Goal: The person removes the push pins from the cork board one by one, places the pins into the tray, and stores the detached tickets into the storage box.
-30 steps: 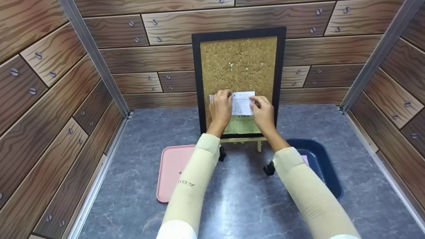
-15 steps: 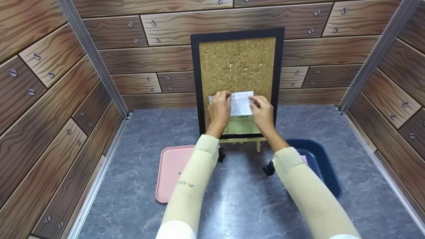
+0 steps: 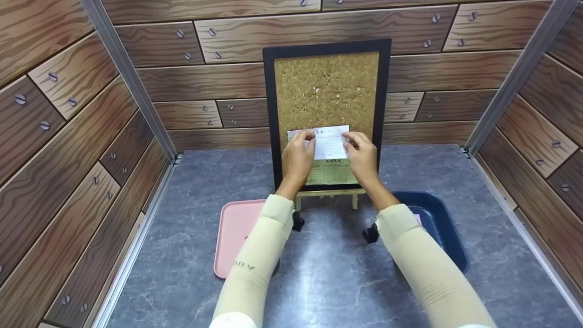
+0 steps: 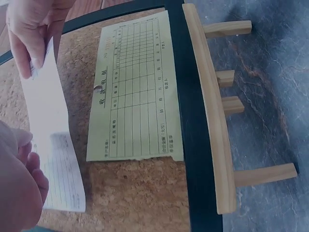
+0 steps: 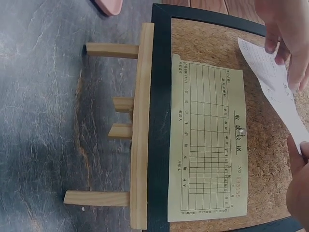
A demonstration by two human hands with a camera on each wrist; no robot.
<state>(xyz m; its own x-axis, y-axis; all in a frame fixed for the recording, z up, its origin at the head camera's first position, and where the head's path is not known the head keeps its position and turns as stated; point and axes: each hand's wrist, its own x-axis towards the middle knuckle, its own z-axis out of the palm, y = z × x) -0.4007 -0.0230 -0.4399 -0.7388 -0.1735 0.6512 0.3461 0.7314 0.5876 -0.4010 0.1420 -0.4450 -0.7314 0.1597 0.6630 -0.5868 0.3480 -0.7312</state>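
A white receipt slip (image 3: pixel 331 143) stands against the cork board (image 3: pixel 325 86), bowed partly off the cork in the wrist views. My right hand (image 3: pixel 363 157) pinches its right edge between thumb and fingers. My left hand (image 3: pixel 298 159) is at its left part, the fingers curled in front of the paper and the thumb close to them; whether they pinch anything is hidden. Below the slip, a green receipt (image 5: pixel 207 140) lies flat on the cork, held by a small metal pin (image 5: pixel 242 131) near its printed heading.
The black-framed board (image 3: pixel 268 114) rests on a wooden easel (image 4: pixel 212 111). A pink tray (image 3: pixel 230 218) with tiny dark items is at left, partly under the sleeve. To the right is a dark blue tray (image 3: pixel 448 232) with pinkish paper (image 3: pixel 417 218). Plank-patterned walls surround the grey tabletop (image 3: pixel 182 273).
My left hand has moved slightly down and left, uncovering more of the white slip's top. My right hand stays at the right edge.
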